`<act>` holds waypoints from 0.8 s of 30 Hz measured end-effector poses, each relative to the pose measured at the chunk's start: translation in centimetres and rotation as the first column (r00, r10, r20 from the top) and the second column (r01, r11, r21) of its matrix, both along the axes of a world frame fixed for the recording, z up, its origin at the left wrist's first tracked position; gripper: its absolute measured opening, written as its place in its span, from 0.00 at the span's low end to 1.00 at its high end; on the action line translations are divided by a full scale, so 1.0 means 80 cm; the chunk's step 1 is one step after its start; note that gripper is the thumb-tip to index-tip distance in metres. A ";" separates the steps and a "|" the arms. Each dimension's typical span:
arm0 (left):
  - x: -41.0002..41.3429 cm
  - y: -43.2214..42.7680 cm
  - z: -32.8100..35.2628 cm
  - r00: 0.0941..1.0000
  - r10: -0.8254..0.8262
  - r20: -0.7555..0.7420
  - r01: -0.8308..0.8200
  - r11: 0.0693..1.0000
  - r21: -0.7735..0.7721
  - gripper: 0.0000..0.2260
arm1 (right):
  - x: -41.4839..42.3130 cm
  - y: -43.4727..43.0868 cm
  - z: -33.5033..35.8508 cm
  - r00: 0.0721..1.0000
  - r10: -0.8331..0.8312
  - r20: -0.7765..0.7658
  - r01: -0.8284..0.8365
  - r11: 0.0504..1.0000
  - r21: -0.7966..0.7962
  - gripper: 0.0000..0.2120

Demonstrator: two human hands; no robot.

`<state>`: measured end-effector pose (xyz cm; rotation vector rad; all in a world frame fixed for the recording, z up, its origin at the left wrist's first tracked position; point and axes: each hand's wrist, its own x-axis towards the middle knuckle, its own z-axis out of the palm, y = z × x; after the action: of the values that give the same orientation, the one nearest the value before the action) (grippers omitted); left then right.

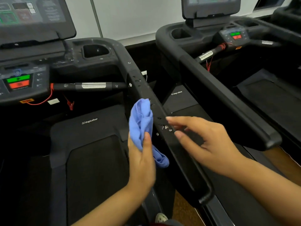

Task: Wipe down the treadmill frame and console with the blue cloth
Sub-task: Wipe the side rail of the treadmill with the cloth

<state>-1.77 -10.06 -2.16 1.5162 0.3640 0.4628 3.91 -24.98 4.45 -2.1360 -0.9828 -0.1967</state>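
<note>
- Left hand [141, 162] grips the bunched blue cloth [140, 121], thumb pressed over it, just beside the inner face of the handrail [141, 92].
- Right hand [206, 144]: fingers extended and loose, holding nothing, above the handrail; contact cannot be determined.
- Droplets [137, 80] remain along the handrail and around the cup holder [96, 50]; both judged unwiped.
- Console [21, 82] lies well apart from the cloth; the task appears at an early stage.

A second treadmill [228, 98] stood just beside on the right, its screen [211, 5] dim. Behind ran a white wall [135, 15]. Between the machines showed brown floor [184, 209], near a white shoe [161, 218].
</note>
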 end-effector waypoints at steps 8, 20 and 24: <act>-0.011 -0.053 -0.025 0.888 -0.453 0.073 0.370 0.801 0.470 0.24 | -0.008 -0.036 -0.056 0.781 -0.309 -0.543 0.416 0.906 0.083 0.11; 0.002 -0.047 -0.071 0.833 -0.553 -0.003 0.306 0.455 0.836 0.20 | -0.007 -0.056 -0.090 0.625 -0.186 -0.758 0.436 0.888 0.142 0.24; 0.007 -0.041 -0.069 0.828 -0.560 -0.012 0.290 0.411 0.864 0.21 | -0.017 -0.052 -0.096 0.641 -0.176 -0.747 0.430 0.889 0.159 0.26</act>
<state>-1.19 -13.32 -7.71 2.3690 -0.6179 0.4418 2.53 -29.15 -3.21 -1.7965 -0.0931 0.2958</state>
